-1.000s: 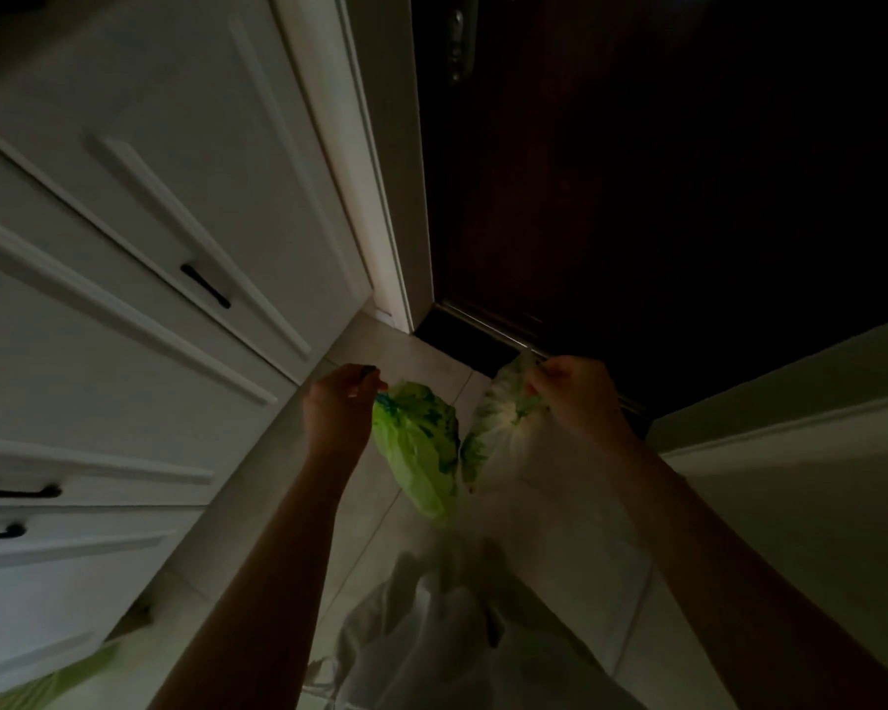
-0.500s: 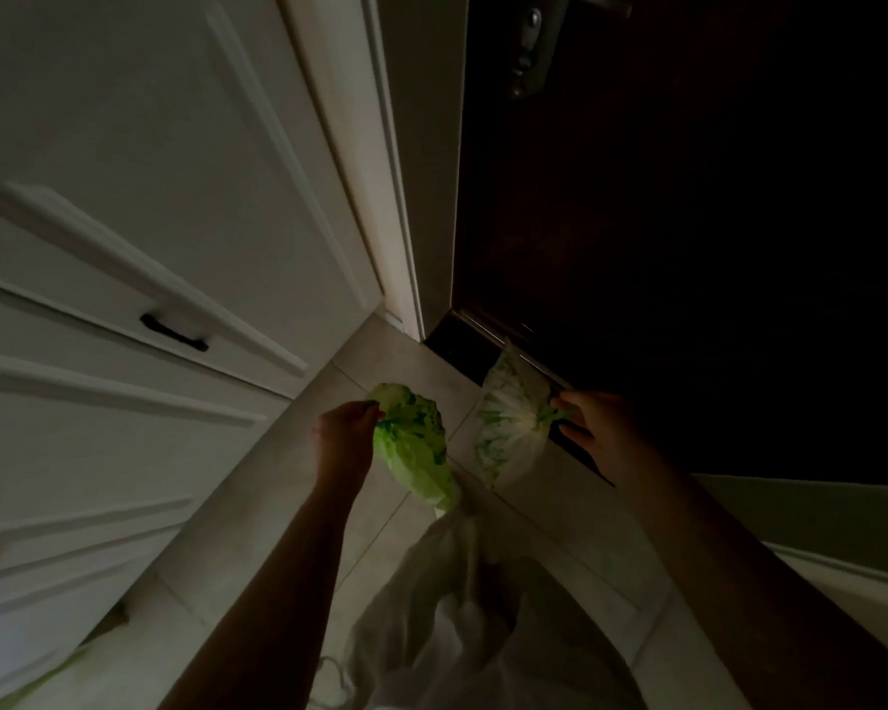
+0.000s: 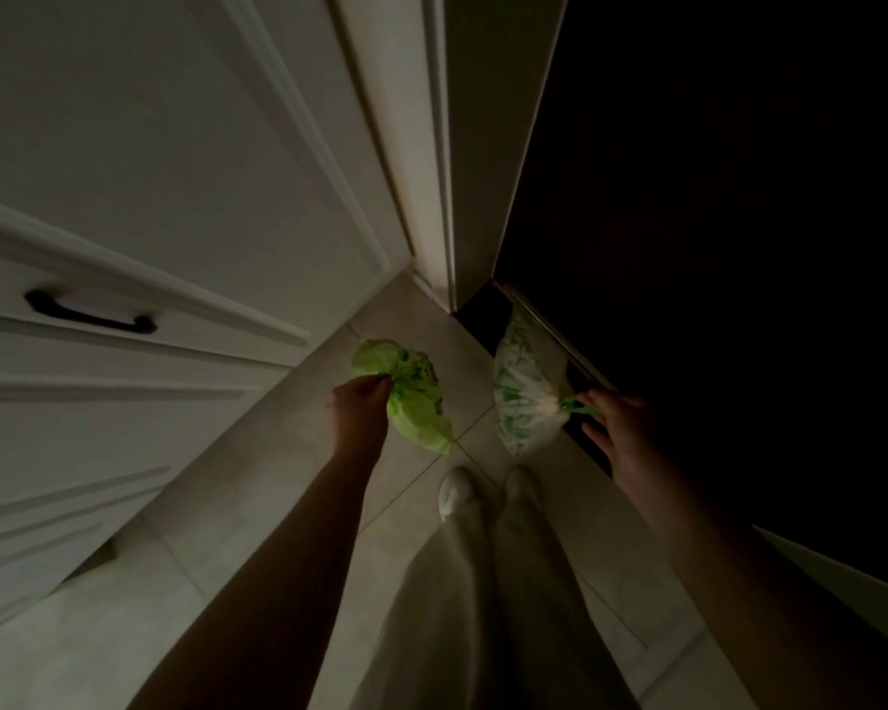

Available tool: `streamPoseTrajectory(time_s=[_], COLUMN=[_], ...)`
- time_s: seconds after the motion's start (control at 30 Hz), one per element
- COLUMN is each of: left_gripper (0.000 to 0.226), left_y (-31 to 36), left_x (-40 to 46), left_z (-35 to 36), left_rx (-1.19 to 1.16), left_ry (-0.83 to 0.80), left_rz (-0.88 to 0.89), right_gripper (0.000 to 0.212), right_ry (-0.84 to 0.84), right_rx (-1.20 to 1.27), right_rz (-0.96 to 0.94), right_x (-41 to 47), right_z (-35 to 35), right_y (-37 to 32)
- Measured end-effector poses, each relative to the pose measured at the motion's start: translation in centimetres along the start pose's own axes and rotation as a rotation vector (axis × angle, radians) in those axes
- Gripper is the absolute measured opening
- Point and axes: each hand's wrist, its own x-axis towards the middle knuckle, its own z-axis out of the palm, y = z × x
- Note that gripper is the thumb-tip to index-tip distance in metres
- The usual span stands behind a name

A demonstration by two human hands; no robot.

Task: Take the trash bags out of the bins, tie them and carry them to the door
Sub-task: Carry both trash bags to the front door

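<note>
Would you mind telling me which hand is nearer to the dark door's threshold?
Right. The right hand hangs just above the dark threshold strip, gripping a white-and-green bag; the left hand is farther out over the tiled floor.

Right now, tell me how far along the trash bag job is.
Done: both bags are out of their bins, and the white green-patterned plastic bag is knotted at its neck. In hand: the left hand grips the bright green plastic bag, the right hand holds the knot, both at the dark door. Left: letting go of them on the tiled floor.
</note>
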Motion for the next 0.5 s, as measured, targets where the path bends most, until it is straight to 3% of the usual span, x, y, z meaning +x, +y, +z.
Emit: streamPoseTrajectory(time_s=[0.07,0.3,0.5], left_gripper=[0.022,0.020,0.020], left_y=[-0.6,-0.7,0.8], left_x=[1.6,7.0,11.0], left_z=[1.4,4.8,6.9], left_rx=[-0.043,-0.108,-0.087], left_ry=[0.045,0.168,0.148], left_rz=[-0.020,-0.017,0.066], right_gripper=[0.012,0.017,0.009], right_ry=[-0.009,-0.110,-0.174], right_rx=[-0.003,-0.122,-0.148], right_rz=[-0.008,-0.186,-0.224], right_x=[2.4,9.2,13.3], right_z=[1.1,4.8,8.5], right_y=[-0.1,-2.4,-4.4])
